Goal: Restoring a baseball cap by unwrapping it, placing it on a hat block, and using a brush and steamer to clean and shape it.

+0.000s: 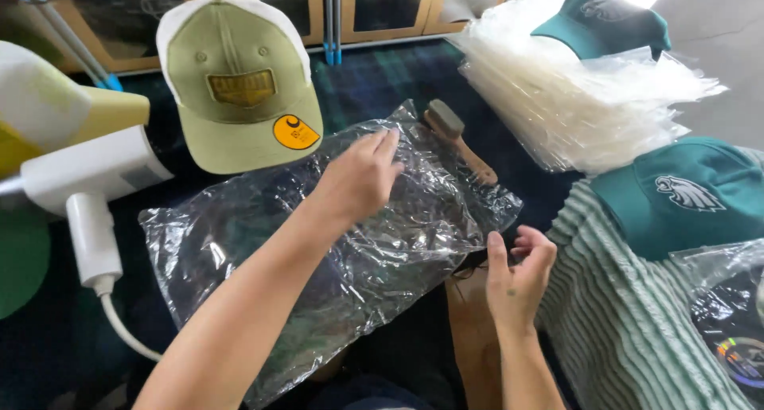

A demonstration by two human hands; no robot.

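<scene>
Crinkled clear plastic bag [342, 243] lies spread across the dark plaid surface [382, 76] at the middle of the view, with something dark inside it that I cannot make out. Both hands work on it: the left hand [358, 179] presses flat on the bag's upper part, fingers stretched and together, gripping nothing, while the right hand [517, 275] sits at the bag's lower right edge, thumb and fingers pinched near the plastic, though I cannot tell if they truly clamp it. Just beyond the bag's far corner lies a wooden-handled brush [460, 143]. An olive green cap [239, 83] with a round orange sticker rests beyond the left hand. A white handheld appliance [87, 187] with a cord sits at the left. To the right, a stack of clear bags [573, 99] carries 1 teal cap [605, 20], and a 2nd teal cap [692, 195] lies on a striped green cloth [629, 314].
</scene>
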